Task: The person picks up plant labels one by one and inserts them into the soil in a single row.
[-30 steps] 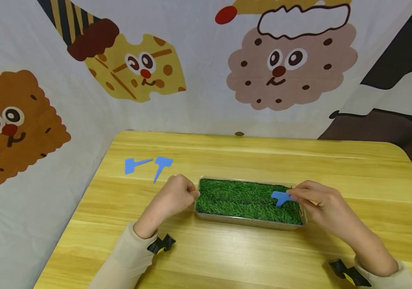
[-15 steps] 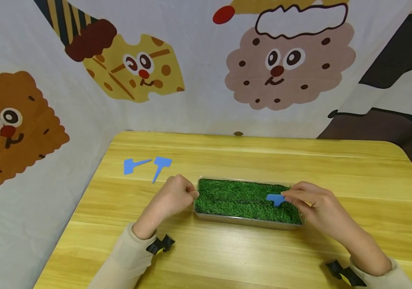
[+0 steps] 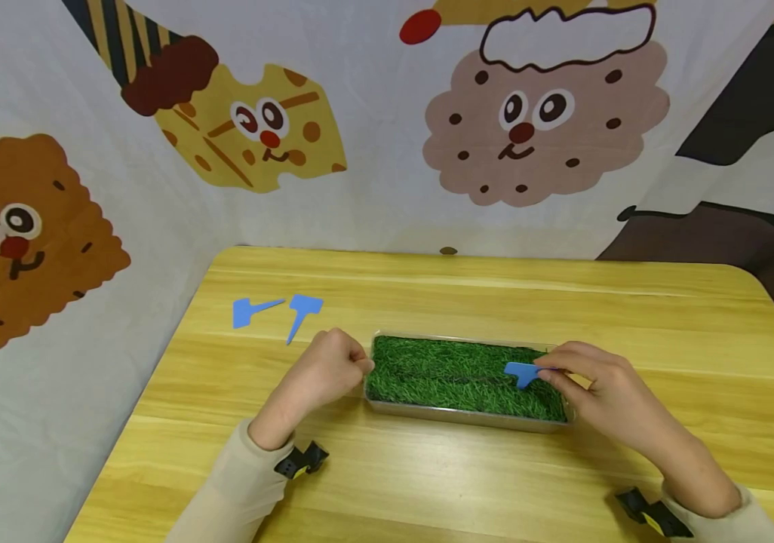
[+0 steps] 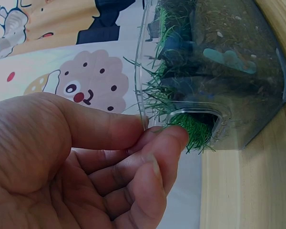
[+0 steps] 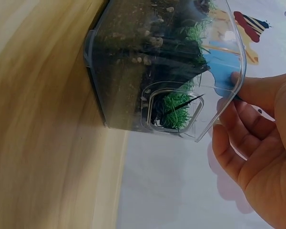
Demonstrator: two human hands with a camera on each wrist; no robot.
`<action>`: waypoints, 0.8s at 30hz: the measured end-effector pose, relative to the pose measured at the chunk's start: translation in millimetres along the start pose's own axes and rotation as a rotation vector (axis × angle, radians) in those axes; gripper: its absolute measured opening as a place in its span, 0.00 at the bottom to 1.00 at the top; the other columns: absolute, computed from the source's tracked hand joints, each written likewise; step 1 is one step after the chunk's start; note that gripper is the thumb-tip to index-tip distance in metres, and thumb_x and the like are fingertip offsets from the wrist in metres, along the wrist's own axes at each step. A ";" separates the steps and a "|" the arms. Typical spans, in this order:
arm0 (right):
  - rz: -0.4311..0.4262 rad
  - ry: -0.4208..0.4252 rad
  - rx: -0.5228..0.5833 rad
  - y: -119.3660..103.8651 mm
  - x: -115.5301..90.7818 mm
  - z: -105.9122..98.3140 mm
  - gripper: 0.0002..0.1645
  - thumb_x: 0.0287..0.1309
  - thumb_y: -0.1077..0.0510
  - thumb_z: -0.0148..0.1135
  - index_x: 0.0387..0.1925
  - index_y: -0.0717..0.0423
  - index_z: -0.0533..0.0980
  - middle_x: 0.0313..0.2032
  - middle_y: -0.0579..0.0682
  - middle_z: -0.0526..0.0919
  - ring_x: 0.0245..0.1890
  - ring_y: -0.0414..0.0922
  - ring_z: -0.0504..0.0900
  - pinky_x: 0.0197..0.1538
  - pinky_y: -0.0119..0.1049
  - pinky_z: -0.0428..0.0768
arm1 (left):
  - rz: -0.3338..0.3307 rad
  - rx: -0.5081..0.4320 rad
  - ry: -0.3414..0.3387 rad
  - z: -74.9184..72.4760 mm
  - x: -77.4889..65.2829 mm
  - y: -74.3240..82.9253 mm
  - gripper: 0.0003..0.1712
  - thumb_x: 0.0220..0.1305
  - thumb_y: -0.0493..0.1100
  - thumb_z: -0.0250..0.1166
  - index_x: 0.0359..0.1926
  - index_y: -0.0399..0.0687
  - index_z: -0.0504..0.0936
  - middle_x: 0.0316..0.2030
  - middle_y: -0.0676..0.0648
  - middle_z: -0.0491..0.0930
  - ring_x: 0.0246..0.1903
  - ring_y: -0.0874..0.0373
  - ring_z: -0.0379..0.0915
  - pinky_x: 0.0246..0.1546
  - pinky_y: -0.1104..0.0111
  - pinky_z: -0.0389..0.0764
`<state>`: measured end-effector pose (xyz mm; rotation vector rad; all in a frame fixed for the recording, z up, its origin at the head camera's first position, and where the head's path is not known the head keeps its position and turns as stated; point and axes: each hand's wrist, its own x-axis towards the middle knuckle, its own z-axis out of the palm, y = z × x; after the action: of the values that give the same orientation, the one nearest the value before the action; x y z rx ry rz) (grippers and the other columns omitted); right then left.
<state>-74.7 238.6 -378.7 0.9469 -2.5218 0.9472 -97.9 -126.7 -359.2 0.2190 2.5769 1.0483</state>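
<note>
A long clear plastic box (image 3: 462,417), topped with green grass (image 3: 441,362), stands on the wooden table. My left hand (image 3: 322,369) pinches its left rim between thumb and curled fingers, as the left wrist view shows. Over the right end of the grass, my right hand (image 3: 607,388) pinches a blue T-shaped plant label (image 3: 521,373) between thumb and fingers. The right wrist view has the label (image 5: 224,71) behind the clear end wall, with the thumb on it. Dark soil with small stones (image 5: 143,59) shows through that wall.
Two more blue plant labels lie on the table left of the box: one label (image 3: 242,311) farther left, the other label (image 3: 305,304) close beyond my left hand. A white cloth (image 3: 387,211) with cartoon biscuits hangs behind the table (image 3: 428,483).
The right hand has shifted slightly left with the plant label, then a little back right, and the label has tilted more level. The left hand has stayed at the rim.
</note>
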 end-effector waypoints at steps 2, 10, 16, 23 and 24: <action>0.010 0.000 0.008 0.0 -0.1 -0.3 0.24 0.40 0.73 0.72 0.39 0.47 0.82 0.37 0.38 0.80 0.31 0.31 0.77 0.22 0.17 0.69 | -0.001 -0.002 -0.001 -0.2 0.1 0.1 0.26 0.61 0.40 0.64 0.07 0.49 0.68 0.07 0.56 0.57 0.09 0.62 0.50 0.11 0.73 0.55; 0.060 -0.020 -0.005 0.2 -1.4 -3.0 0.22 0.44 0.70 0.72 0.41 0.46 0.82 0.38 0.38 0.81 0.29 0.30 0.76 0.22 0.18 0.69 | -0.002 0.009 -0.003 -0.7 0.6 0.2 0.25 0.61 0.40 0.64 0.08 0.48 0.70 0.06 0.56 0.58 0.09 0.63 0.51 0.11 0.73 0.55; 0.164 -0.055 -0.046 1.0 -4.8 -14.3 0.21 0.47 0.67 0.71 0.45 0.48 0.80 0.39 0.37 0.80 0.35 0.31 0.74 0.19 0.20 0.65 | -0.016 0.010 -0.011 -1.1 0.5 0.5 0.24 0.61 0.40 0.64 0.09 0.47 0.71 0.07 0.55 0.59 0.10 0.63 0.51 0.11 0.73 0.55; 0.276 -0.063 -0.128 4.8 -7.1 -25.6 0.13 0.52 0.60 0.69 0.40 0.43 0.81 0.33 0.34 0.79 0.31 0.31 0.73 0.20 0.24 0.66 | -0.015 0.008 -0.013 -0.8 0.3 0.7 0.24 0.62 0.40 0.64 0.09 0.46 0.71 0.07 0.56 0.59 0.09 0.62 0.51 0.11 0.73 0.55; 0.288 -0.072 -0.144 5.3 -7.2 -26.4 0.11 0.53 0.59 0.69 0.38 0.42 0.81 0.31 0.33 0.79 0.30 0.31 0.73 0.21 0.25 0.67 | -0.012 0.009 -0.012 -0.8 0.3 0.6 0.24 0.62 0.40 0.64 0.09 0.46 0.71 0.06 0.56 0.59 0.09 0.62 0.51 0.11 0.73 0.55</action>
<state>-72.1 262.7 -364.9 0.5964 -2.7954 0.8048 -98.5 -126.7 -358.3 0.2106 2.5690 1.0285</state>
